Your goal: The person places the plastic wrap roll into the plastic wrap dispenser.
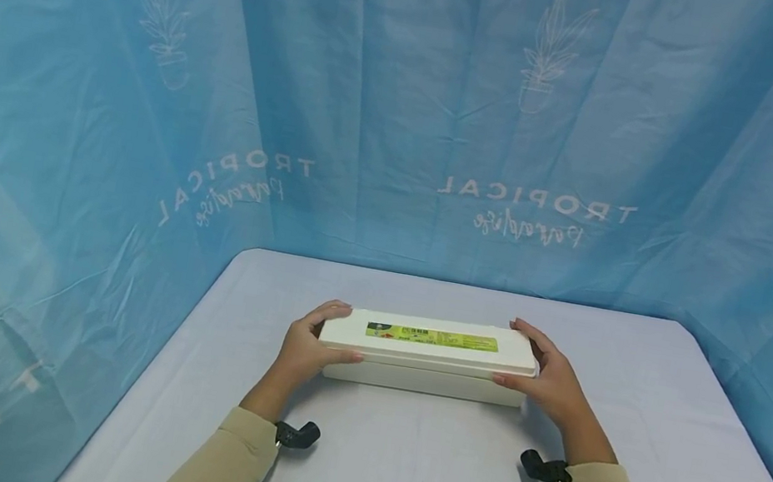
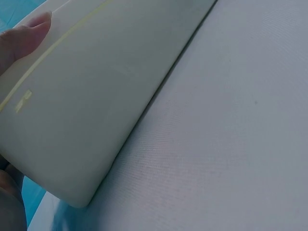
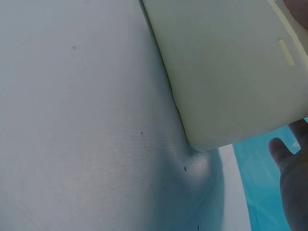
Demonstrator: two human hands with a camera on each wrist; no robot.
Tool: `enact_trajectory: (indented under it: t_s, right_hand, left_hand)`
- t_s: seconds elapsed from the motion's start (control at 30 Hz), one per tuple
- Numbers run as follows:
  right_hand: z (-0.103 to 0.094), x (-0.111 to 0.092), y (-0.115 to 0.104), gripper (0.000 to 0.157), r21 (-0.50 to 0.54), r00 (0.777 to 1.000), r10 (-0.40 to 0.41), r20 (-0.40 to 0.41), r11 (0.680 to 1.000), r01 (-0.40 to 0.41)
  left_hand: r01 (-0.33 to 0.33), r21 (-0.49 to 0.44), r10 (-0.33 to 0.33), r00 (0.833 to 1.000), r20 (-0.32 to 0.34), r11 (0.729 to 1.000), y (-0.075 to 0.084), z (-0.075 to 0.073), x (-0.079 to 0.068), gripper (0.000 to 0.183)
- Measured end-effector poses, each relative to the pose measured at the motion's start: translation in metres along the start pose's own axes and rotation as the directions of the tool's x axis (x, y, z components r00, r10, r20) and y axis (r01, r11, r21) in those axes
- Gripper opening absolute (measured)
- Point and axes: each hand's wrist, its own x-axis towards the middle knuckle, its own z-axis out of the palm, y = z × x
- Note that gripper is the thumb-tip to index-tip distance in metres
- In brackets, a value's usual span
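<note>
A long white lidded box [image 1: 421,380] sits on the table with its long side toward me. A yellow-green printed label [image 1: 432,337] runs along the top of its lid [image 1: 341,335]. My left hand [image 1: 303,346] grips the left end, thumb on the front at the lid's edge and fingers around the back corner. At the opposite end, my right hand [image 1: 557,386] holds the box the same way. The left wrist view shows the box's plain front wall [image 2: 96,91] with the left thumb [image 2: 31,38] over the lid seam. In the right wrist view, the box's lower corner [image 3: 207,130] meets the tablecloth.
White cloth covers the table [image 1: 412,464]. Blue printed curtains [image 1: 405,126] hang behind it and along both sides, close to its edges. Each wrist wears a black strap-on mount, one on the left [image 1: 298,434] and one on the right [image 1: 543,468].
</note>
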Motion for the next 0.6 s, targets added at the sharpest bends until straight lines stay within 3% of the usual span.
enact_trajectory:
  t_s: [0.6]
  right_hand:
    - [0.0005, -0.0075, -0.0034, 0.104, 0.017, 1.0, -0.009, -0.024, 1.0, 0.01]
  left_hand:
    - [-0.012, 0.012, 0.012, 1.0, 0.0, 1.0, 0.0009, 0.0015, -0.0029, 0.087]
